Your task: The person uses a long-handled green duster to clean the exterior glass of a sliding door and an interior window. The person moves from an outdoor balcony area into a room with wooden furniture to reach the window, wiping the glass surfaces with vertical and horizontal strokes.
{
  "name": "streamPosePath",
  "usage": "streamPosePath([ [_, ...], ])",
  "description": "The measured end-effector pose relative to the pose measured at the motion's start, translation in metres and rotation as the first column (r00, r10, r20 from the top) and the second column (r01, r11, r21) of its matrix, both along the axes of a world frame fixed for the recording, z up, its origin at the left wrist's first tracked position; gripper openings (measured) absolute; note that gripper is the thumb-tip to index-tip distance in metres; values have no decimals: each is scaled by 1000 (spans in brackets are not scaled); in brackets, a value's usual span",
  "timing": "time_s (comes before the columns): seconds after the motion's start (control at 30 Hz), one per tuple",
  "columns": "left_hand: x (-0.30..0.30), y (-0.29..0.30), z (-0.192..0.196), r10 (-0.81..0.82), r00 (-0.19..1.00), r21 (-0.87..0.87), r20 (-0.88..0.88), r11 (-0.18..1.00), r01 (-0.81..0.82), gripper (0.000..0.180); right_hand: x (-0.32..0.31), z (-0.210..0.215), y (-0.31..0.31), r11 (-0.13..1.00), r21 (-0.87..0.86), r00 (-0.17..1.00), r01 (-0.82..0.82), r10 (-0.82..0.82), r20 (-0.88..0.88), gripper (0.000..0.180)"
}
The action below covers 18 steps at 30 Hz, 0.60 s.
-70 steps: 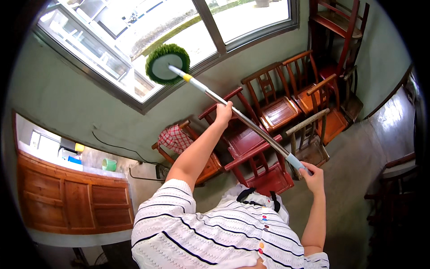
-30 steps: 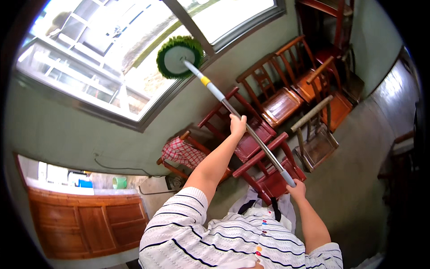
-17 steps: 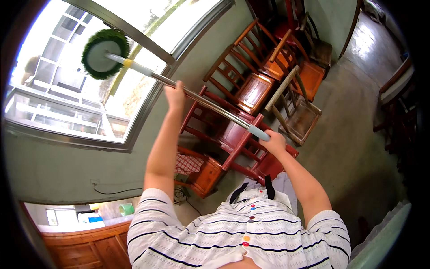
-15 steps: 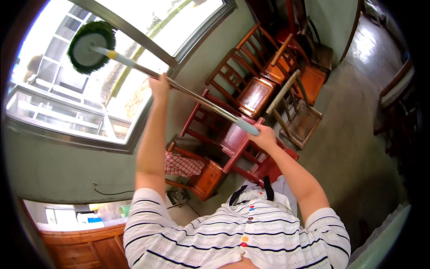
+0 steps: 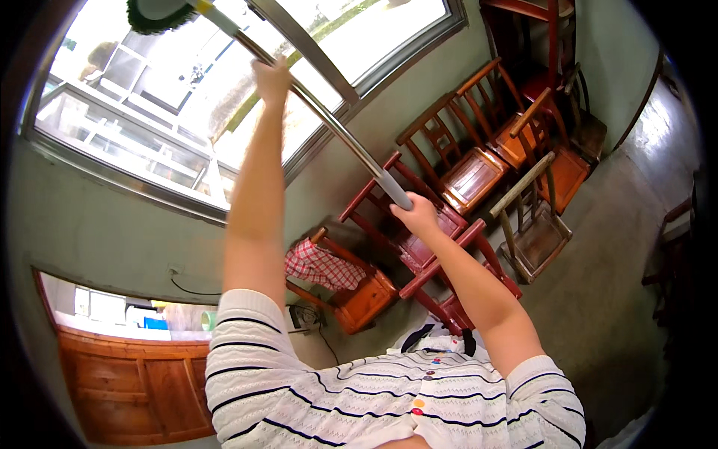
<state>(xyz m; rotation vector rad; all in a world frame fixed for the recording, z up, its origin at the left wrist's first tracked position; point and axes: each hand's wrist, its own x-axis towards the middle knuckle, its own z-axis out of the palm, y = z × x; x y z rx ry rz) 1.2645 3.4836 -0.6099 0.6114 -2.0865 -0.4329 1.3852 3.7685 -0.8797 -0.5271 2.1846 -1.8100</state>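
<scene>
A long-handled round brush (image 5: 338, 129) with a metal pole runs from lower right to upper left across the head view. Its green bristled head (image 5: 161, 21) is at the window, partly cut off by the picture's upper edge. My left hand (image 5: 272, 78), raised high, is closed around the upper part of the pole. Lower down, my right hand (image 5: 416, 212) grips the grey end of the handle. Behind the brush stands the sliding window (image 5: 157, 142) with its metal frame.
Several wooden chairs (image 5: 471, 179) stand along the wall under and right of the window. A red checked cloth (image 5: 323, 263) hangs on one chair (image 5: 363, 299). An older bare wood chair (image 5: 537, 238) is at the right. A wooden cabinet (image 5: 134, 385) stands lower left, near a cable (image 5: 191, 289).
The brush head has moved up the window and partly out of the picture. My left arm has reached higher, and my right hand has shifted slightly up and left. The view has turned.
</scene>
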Motion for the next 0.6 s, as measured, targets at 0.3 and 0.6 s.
streamPosePath([
  [0.3,83,137,-288,-104,960,392,260,920,-6,48,107,-188,166,878,478,955,-15,-130,268,32],
  [0.6,116,175,-391,-308,842,684,442,724,-95,46,161,-161,259,729,684,914,-22,-262,309,33],
])
